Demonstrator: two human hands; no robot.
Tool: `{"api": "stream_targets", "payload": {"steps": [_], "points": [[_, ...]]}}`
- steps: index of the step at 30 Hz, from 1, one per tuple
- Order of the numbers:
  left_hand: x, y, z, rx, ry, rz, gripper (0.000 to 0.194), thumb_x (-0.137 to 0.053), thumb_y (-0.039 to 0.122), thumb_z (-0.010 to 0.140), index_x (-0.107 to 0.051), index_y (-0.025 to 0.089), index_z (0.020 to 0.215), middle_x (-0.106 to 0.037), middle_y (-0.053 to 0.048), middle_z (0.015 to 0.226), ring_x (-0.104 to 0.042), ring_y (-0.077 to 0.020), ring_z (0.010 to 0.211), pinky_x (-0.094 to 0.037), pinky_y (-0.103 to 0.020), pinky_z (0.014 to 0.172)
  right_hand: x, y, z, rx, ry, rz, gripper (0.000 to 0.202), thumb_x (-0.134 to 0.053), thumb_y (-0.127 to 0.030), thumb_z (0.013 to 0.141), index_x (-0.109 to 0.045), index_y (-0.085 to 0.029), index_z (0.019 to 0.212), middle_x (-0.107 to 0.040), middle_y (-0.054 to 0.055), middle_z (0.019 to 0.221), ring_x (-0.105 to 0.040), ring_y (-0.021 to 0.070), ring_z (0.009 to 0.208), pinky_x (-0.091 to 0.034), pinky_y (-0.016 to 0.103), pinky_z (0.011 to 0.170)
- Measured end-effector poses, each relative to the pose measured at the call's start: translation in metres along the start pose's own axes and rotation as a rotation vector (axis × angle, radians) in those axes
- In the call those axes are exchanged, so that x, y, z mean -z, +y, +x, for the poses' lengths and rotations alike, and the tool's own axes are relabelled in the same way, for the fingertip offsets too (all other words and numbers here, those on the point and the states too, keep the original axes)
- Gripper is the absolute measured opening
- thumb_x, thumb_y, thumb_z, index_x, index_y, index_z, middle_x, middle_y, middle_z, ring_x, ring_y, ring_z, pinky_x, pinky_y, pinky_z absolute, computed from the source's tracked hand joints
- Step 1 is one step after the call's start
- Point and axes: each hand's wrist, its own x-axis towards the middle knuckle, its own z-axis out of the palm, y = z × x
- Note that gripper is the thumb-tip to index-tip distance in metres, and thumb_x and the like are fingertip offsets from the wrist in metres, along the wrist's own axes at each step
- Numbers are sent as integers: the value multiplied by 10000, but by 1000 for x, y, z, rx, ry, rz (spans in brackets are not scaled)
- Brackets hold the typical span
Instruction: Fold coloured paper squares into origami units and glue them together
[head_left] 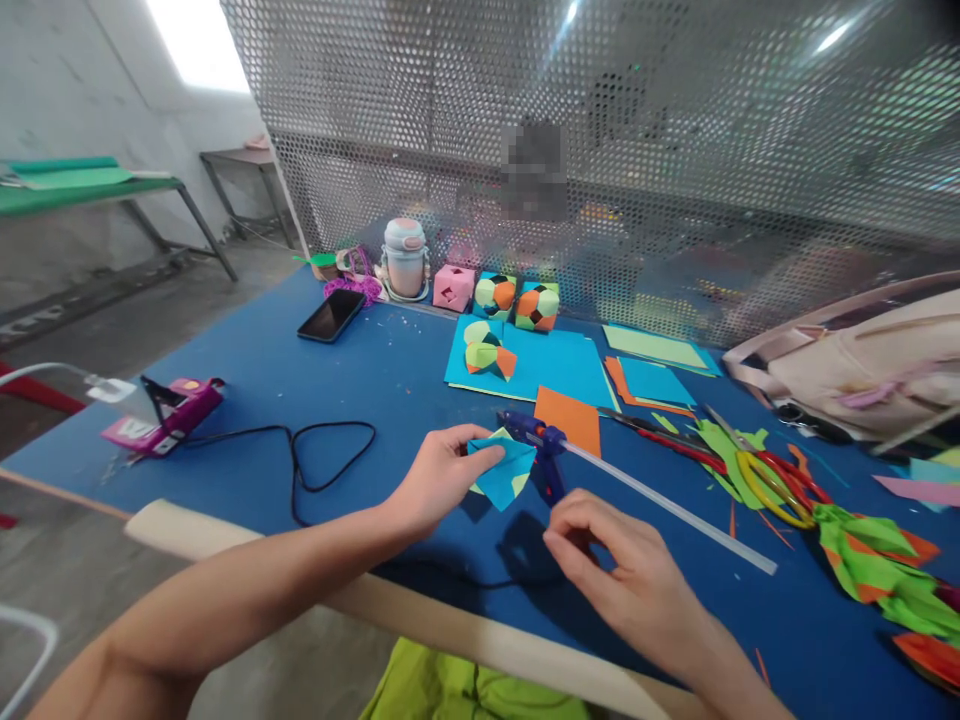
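Observation:
My left hand (442, 470) pinches a folded paper piece (504, 470), blue with pale green edges, above the table. Just behind the piece stands a dark blue hot glue gun (541, 440), with a long clear glue stick (675, 505) sticking out of its back. My right hand (619, 555) hovers to the right of the paper, close to the gun's handle but apart from it. Its thumb and fingers are curled together; anything between the tips is hidden or too small to see. An orange paper square (574, 415) lies beyond the gun.
Paper sheets (562, 355), paper-covered cubes (495, 295), a bottle (405, 260) and a phone (331, 315) lie toward the perforated metal panel (450, 130). Scissors (772, 485), paper scraps (862, 560) and a bag (862, 350) are at right. A purple power strip (169, 415) with a black cord is at left.

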Motion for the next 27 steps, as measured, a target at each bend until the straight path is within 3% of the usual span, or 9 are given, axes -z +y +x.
{"api": "stream_targets", "payload": {"steps": [1, 3, 5, 8, 11, 16, 21, 27], "points": [[-1, 0, -2, -10, -10, 41, 198, -650, 316, 705, -684, 133, 773, -652, -8, 715, -541, -110, 611, -418, -208, 562, -5, -3, 1, 73, 130, -42, 46, -494, -159, 861, -534, -181, 851, -591, 26, 751, -514, 82, 522, -443, 201, 492], [-2, -1, -6, -47, -39, 122, 197, -632, 310, 721, -686, 128, 774, -649, -9, 707, -531, -108, 608, -409, -203, 556, -15, -4, 2, 178, 340, -196, 234, -539, -106, 826, -524, -158, 1054, -625, 98, 920, -565, 102, 580, -482, 230, 547], [-3, -2, -10, -112, -88, 184, 183, -614, 290, 739, -688, 130, 787, -658, -9, 723, -538, -109, 635, -414, -198, 583, -20, -2, 3, 191, 412, -323, 368, -571, -106, 810, -490, -141, 1168, -629, 143, 1002, -608, 139, 653, -508, 266, 608], [-4, -2, -15, -212, -172, 268, 170, -592, 262, 764, -694, 134, 811, -679, -13, 766, -558, -112, 688, -421, -190, 635, -21, 2, 3, 136, 378, -347, 384, -585, -127, 810, -495, -140, 1183, -653, 127, 948, -634, 175, 740, -519, 288, 654], [-6, -2, -18, -240, -218, 323, 168, -584, 250, 772, -696, 129, 806, -683, -16, 759, -558, -109, 682, -412, -186, 632, -21, 2, 4, 86, 358, -253, 272, -580, -106, 807, -550, -172, 1069, -662, 76, 858, -630, 165, 748, -513, 275, 657], [-7, -4, -15, -157, -249, 274, 166, -596, 257, 752, -692, 128, 795, -673, -14, 753, -550, -116, 688, -408, -192, 625, -23, -2, 8, -16, 352, -97, 87, -552, -122, 814, -575, -192, 860, -612, 15, 709, -557, 114, 587, -462, 232, 544], [-7, -8, -11, -80, -255, 246, 166, -612, 277, 725, -689, 134, 762, -644, 6, 704, -515, -103, 640, -390, -194, 600, -26, -3, 12, -142, 360, -26, 64, -546, -151, 793, -555, -196, 748, -557, -26, 624, -439, 74, 458, -391, 200, 436], [-8, -5, -11, 11, -201, 218, 192, -611, 292, 707, -670, 129, 788, -598, 11, 668, -451, -81, 574, -361, -194, 538, -29, 3, 11, -220, 323, 80, 72, -541, -163, 788, -555, -189, 723, -578, -9, 643, -510, 94, 525, -427, 201, 474]]}}
